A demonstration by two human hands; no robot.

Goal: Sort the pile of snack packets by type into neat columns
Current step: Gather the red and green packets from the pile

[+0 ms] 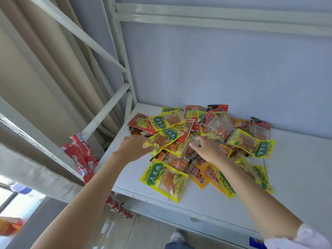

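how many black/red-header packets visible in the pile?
3. One at the back edge, one just below-left of it, tilted, one at the far right. More may be buried under the pile of packets; both hands cover part of it.

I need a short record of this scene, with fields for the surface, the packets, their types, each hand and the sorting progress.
surface: white shelf, against a pale wall
packets: one mixed pile, overlapping, no columns yet
types seen: yellow-green packets; red packets; clear packets with a dark and red header; orange packets
left hand: on the pile's left edge, fingers on a yellow-green packet
right hand: on the pile's middle, grip unclear
beside shelf: red packets hanging at left
progress: sorting not begun
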